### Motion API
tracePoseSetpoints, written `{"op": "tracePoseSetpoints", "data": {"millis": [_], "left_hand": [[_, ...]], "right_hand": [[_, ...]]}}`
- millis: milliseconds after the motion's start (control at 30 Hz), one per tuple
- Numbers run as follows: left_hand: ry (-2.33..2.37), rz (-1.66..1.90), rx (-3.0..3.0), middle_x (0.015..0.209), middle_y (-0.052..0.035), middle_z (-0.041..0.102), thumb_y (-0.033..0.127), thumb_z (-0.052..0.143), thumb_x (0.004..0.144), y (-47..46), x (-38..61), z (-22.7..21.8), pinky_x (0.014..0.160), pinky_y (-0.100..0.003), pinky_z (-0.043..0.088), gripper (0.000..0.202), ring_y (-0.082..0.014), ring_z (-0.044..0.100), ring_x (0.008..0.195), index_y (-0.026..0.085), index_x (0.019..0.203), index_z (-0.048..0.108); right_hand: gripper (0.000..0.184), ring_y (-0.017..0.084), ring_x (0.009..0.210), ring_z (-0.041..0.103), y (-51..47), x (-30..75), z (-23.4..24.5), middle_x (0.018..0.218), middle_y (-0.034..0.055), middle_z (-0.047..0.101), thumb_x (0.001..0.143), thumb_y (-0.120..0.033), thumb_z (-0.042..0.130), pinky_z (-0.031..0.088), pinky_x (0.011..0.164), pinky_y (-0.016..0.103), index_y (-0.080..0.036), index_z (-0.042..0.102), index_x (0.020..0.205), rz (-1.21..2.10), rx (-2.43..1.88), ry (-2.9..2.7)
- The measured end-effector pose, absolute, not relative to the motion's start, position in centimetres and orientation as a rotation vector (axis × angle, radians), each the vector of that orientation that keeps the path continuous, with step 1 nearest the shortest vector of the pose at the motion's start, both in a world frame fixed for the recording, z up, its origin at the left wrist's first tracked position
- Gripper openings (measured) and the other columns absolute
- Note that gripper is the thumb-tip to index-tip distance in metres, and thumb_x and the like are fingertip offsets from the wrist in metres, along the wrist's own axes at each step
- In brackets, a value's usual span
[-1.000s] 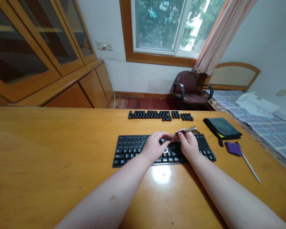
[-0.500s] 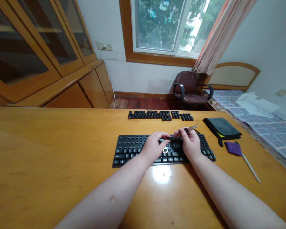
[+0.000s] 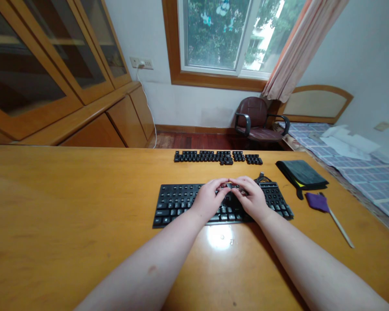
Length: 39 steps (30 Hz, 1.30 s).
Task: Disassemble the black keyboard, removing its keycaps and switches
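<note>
Wooden table (image 3: 84, 207): black keyboard (image 3: 178, 205), loose keycaps (image 3: 208, 156), dark pouch (image 3: 303, 172), purple-ended stick (image 3: 339, 226).

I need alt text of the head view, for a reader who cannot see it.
A person's left hand and right hand are close together over a black keyboard with some keys missing; anything held is unclear. Loose keycaps lie in rows near the far edge of the wooden desk, with a dark case and a purple item to the right.

Head view — forward, downward, over desk (image 3: 84, 207)
</note>
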<state>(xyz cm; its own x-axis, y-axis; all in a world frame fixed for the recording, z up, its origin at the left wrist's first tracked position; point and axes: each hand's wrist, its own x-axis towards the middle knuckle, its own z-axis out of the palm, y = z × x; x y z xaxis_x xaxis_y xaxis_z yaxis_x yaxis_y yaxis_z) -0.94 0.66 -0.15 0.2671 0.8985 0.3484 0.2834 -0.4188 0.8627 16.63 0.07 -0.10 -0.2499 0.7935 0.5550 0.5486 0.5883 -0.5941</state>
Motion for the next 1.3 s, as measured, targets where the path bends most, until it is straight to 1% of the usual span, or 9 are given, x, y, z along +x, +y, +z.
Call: {"op": "tracePoseSetpoints", "data": {"millis": [133, 367, 600, 700, 867, 967, 1100, 1167, 1300], "left_hand": [[1.064, 1.148, 1.779, 0.102, -0.0066, 0.067, 0.022, 0.054, 0.083, 0.6, -0.8, -0.2, 0.083, -0.031, 0.050, 0.026, -0.0171, 0.062, 0.091, 0.018, 0.109, 0.059], [1.035, 1.139, 1.775, 0.105, -0.0061, 0.066, 0.023, 0.046, 0.088, 0.6, -0.8, -0.1, 0.085, -0.031, 0.050, 0.024, -0.0169, 0.062, 0.093, 0.018, 0.108, 0.059], [1.051, 1.146, 1.776, 0.104, -0.0054, 0.065, 0.019, 0.049, 0.085, 0.6, -0.7, -0.3, 0.083, -0.028, 0.049, 0.024, -0.0158, 0.061, 0.092, 0.019, 0.106, 0.060], [1.069, 1.132, 1.755, 0.104, -0.0062, 0.065, 0.022, 0.048, 0.086, 0.6, -0.7, -0.4, 0.082, -0.029, 0.049, 0.025, -0.0156, 0.061, 0.089, 0.018, 0.108, 0.059], [1.114, 1.116, 1.741, 0.101, -0.0064, 0.065, 0.028, 0.048, 0.087, 0.6, -0.7, -0.6, 0.079, -0.030, 0.050, 0.026, -0.0153, 0.062, 0.084, 0.019, 0.109, 0.058], [1.109, 1.118, 1.745, 0.100, -0.0065, 0.066, 0.028, 0.047, 0.087, 0.7, -0.7, -0.7, 0.079, -0.029, 0.050, 0.026, -0.0152, 0.061, 0.084, 0.018, 0.108, 0.059], [1.097, 1.108, 1.744, 0.100, -0.0055, 0.066, 0.027, 0.046, 0.087, 0.7, -0.7, -0.6, 0.077, -0.028, 0.050, 0.026, -0.0150, 0.061, 0.082, 0.019, 0.108, 0.059], [1.100, 1.101, 1.739, 0.099, -0.0050, 0.066, 0.027, 0.046, 0.087, 0.7, -0.7, -0.5, 0.075, -0.028, 0.050, 0.025, -0.0150, 0.061, 0.080, 0.019, 0.107, 0.059], [1.092, 1.096, 1.710, 0.098, -0.0051, 0.067, 0.025, 0.045, 0.086, 0.6, -0.7, -0.3, 0.076, -0.028, 0.049, 0.025, -0.0149, 0.062, 0.080, 0.018, 0.105, 0.059]], "right_hand": [[0.022, 0.019, 0.081, 0.061, 0.2, 16.6, -0.2, 0.090, 0.0045, 0.064, 0.084, -0.029, 0.057, 0.051, 0.074, 0.034, -0.028, 0.064, 0.104, 0.343, -1.065, -1.938], [0.017, 0.021, 0.084, 0.063, 0.2, 16.4, 0.0, 0.090, 0.0054, 0.068, 0.081, -0.034, 0.059, 0.051, 0.078, 0.038, -0.026, 0.066, 0.095, 0.342, -1.108, -1.908], [0.020, 0.021, 0.084, 0.063, 0.3, 16.3, -0.2, 0.092, 0.0051, 0.068, 0.082, -0.032, 0.058, 0.052, 0.077, 0.038, -0.027, 0.065, 0.099, 0.336, -1.127, -1.920], [0.022, 0.020, 0.084, 0.063, 0.1, 16.5, -0.1, 0.093, 0.0053, 0.067, 0.082, -0.030, 0.057, 0.052, 0.076, 0.036, -0.027, 0.065, 0.103, 0.297, -1.135, -1.917], [0.021, 0.021, 0.089, 0.062, 0.5, 16.6, 1.4, 0.097, 0.0063, 0.067, 0.083, -0.031, 0.057, 0.050, 0.081, 0.037, -0.025, 0.066, 0.101, 0.198, -1.238, -1.752], [0.022, 0.023, 0.092, 0.062, 2.7, 16.5, 2.6, 0.099, 0.0063, 0.069, 0.082, -0.033, 0.057, 0.048, 0.082, 0.038, -0.024, 0.068, 0.099, 0.198, -1.357, -1.706], [0.018, 0.024, 0.085, 0.064, 7.7, 15.8, 3.3, 0.089, 0.0066, 0.071, 0.075, -0.029, 0.064, 0.048, 0.076, 0.035, -0.022, 0.071, 0.090, 0.290, -1.638, -1.864], [0.018, 0.023, 0.080, 0.065, 9.8, 15.2, 3.0, 0.085, 0.0058, 0.072, 0.073, -0.028, 0.065, 0.047, 0.072, 0.031, -0.021, 0.072, 0.089, 0.324, -1.769, -1.987], [0.019, 0.021, 0.076, 0.064, 11.4, 13.8, 1.4, 0.081, 0.0061, 0.071, 0.072, -0.027, 0.064, 0.044, 0.066, 0.027, -0.021, 0.072, 0.088, 0.311, -1.856, -2.095]]}}
